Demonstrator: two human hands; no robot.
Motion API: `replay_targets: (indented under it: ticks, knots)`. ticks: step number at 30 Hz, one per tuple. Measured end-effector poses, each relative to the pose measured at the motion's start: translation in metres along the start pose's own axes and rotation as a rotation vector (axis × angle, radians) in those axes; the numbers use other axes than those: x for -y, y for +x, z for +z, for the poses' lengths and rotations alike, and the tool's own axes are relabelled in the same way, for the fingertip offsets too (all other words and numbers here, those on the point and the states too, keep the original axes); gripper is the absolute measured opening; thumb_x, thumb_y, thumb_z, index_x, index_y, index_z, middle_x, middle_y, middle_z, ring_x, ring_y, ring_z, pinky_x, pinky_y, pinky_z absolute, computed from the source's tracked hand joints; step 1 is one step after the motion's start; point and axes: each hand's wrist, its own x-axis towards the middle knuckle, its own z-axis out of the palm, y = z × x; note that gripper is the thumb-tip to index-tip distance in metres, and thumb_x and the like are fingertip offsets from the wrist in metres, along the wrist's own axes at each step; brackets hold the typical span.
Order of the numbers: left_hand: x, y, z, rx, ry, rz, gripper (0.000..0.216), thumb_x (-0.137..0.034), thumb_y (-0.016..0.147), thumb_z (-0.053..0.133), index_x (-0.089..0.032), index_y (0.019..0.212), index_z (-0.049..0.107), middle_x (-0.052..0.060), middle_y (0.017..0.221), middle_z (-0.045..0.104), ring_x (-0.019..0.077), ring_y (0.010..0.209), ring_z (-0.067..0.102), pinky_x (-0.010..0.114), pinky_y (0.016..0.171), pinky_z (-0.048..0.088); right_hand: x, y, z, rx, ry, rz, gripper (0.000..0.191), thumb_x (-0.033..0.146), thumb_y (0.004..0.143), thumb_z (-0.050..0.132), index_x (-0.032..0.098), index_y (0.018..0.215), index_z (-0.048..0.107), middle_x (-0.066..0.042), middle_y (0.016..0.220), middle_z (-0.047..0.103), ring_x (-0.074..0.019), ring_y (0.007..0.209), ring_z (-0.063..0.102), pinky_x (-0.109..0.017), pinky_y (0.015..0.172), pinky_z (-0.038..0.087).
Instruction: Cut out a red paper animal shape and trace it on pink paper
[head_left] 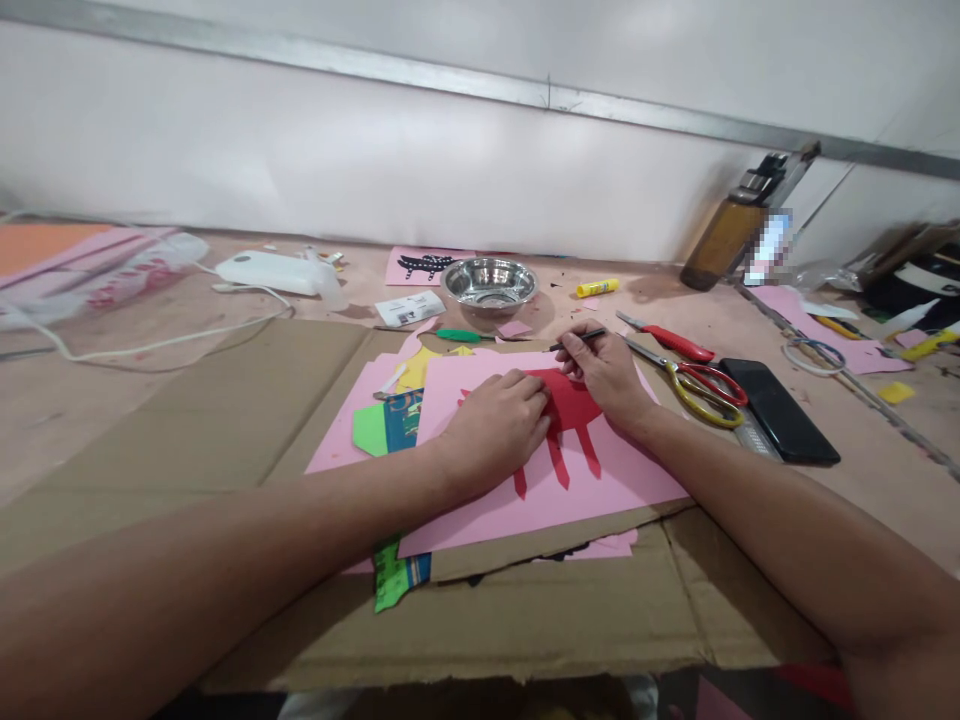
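Note:
A pink sheet of paper [465, 520] lies before me with a red paper cutout of an animal with legs [574, 400] on it. My left hand [499, 425] rests flat across the left part of the cutout, its fingers side by side and partly covering it. Above the cutout's right end, my right hand [604, 375] is closed around a thin black pen-like tool [592, 335]. The tool points left, and its exact kind cannot be made out. Under the pink sheet are cardboard [517, 565] and coloured paper scraps, among them a green piece [370, 430].
Behind the sheet stand a steel bowl [489, 285], a green-handled tool [457, 336] and a yellow glue stick [598, 288]. Scissors [701, 390], a red-handled cutter [679, 343] and a black phone [780, 410] lie right. A brown bottle [724, 235] leans at the wall.

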Motion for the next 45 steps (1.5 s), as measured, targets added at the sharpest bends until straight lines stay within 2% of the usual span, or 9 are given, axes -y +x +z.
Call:
replay_targets:
  ticks: [3, 6, 12, 15, 18, 22, 32, 39, 45]
  knots:
    - [-0.001, 0.000, 0.000, -0.002, 0.004, -0.002, 0.029, -0.024, 0.100, 0.043, -0.014, 0.095, 0.069, 0.013, 0.106, 0.068, 0.0259, 0.102, 0.060, 0.043, 0.095, 0.049, -0.001, 0.002, -0.004, -0.089, 0.018, -0.013, 0.036, 0.055, 0.085, 0.064, 0.019, 0.082, 0.058, 0.002, 0.067, 0.061, -0.0082, 0.055, 0.053, -0.021, 0.050, 0.042]
    - [-0.001, 0.000, 0.000, -0.012, -0.006, -0.020, 0.027, -0.025, 0.100, 0.044, -0.012, 0.105, 0.068, 0.014, 0.111, 0.067, 0.0271, 0.106, 0.060, 0.043, 0.096, 0.049, -0.003, 0.004, -0.007, -0.155, 0.035, -0.058, 0.041, 0.060, 0.086, 0.062, 0.019, 0.082, 0.059, 0.002, 0.065, 0.060, -0.0079, 0.053, 0.052, -0.021, 0.048, 0.042]
    - [-0.006, -0.001, -0.004, 0.003, -0.021, -0.084, 0.026, -0.029, 0.099, 0.050, -0.014, 0.113, 0.066, 0.012, 0.116, 0.070, 0.0286, 0.107, 0.062, 0.044, 0.092, 0.050, -0.008, 0.005, -0.008, -0.108, 0.021, -0.011, 0.045, 0.064, 0.083, 0.063, 0.019, 0.081, 0.056, 0.002, 0.064, 0.060, -0.0080, 0.053, 0.053, -0.020, 0.047, 0.042]
    - [-0.012, -0.005, -0.002, 0.030, -0.001, -0.098, 0.041, -0.042, 0.100, 0.048, -0.013, 0.126, 0.062, 0.015, 0.131, 0.065, 0.0322, 0.120, 0.058, 0.046, 0.099, 0.047, -0.008, 0.004, -0.008, -0.085, 0.006, 0.016, 0.043, 0.062, 0.082, 0.064, 0.020, 0.083, 0.055, 0.002, 0.065, 0.060, -0.0084, 0.054, 0.054, -0.021, 0.048, 0.044]
    - [-0.019, -0.010, 0.003, 0.075, 0.010, -0.121, 0.064, -0.057, 0.099, 0.042, -0.008, 0.138, 0.054, 0.019, 0.148, 0.051, 0.0355, 0.137, 0.045, 0.049, 0.112, 0.037, -0.008, 0.003, -0.007, -0.065, 0.003, 0.026, 0.040, 0.059, 0.084, 0.064, 0.020, 0.083, 0.055, 0.002, 0.066, 0.061, -0.0089, 0.055, 0.056, -0.021, 0.050, 0.047]
    - [-0.023, -0.017, 0.010, 0.096, -0.055, -0.191, 0.076, -0.063, 0.098, 0.035, -0.006, 0.148, 0.042, 0.019, 0.159, 0.036, 0.0352, 0.147, 0.031, 0.050, 0.119, 0.027, -0.008, 0.002, -0.005, -0.057, 0.004, 0.002, 0.039, 0.058, 0.085, 0.064, 0.020, 0.082, 0.056, 0.001, 0.067, 0.062, -0.0092, 0.057, 0.057, -0.021, 0.050, 0.047]
    - [-0.024, -0.017, 0.008, 0.058, -0.077, -0.204, 0.069, -0.060, 0.098, 0.039, -0.010, 0.146, 0.046, 0.019, 0.156, 0.042, 0.0352, 0.145, 0.036, 0.050, 0.116, 0.031, -0.008, 0.001, -0.005, -0.058, -0.023, -0.022, 0.038, 0.058, 0.084, 0.063, 0.020, 0.081, 0.056, 0.001, 0.069, 0.063, -0.0093, 0.058, 0.057, -0.021, 0.052, 0.048]
    - [-0.025, -0.017, 0.007, 0.090, -0.090, -0.208, 0.073, -0.060, 0.098, 0.037, -0.006, 0.147, 0.043, 0.018, 0.159, 0.036, 0.0362, 0.147, 0.031, 0.050, 0.119, 0.026, -0.006, -0.001, -0.006, -0.063, -0.049, -0.025, 0.035, 0.054, 0.086, 0.062, 0.020, 0.083, 0.056, 0.001, 0.068, 0.063, -0.0098, 0.059, 0.057, -0.022, 0.052, 0.048]
    - [-0.024, -0.017, 0.007, 0.078, -0.090, -0.199, 0.072, -0.059, 0.098, 0.037, -0.008, 0.147, 0.043, 0.018, 0.158, 0.039, 0.0351, 0.146, 0.033, 0.050, 0.119, 0.027, -0.004, -0.001, -0.006, -0.055, -0.075, -0.036, 0.034, 0.054, 0.087, 0.061, 0.020, 0.082, 0.056, 0.001, 0.069, 0.062, -0.0099, 0.059, 0.057, -0.022, 0.052, 0.048]
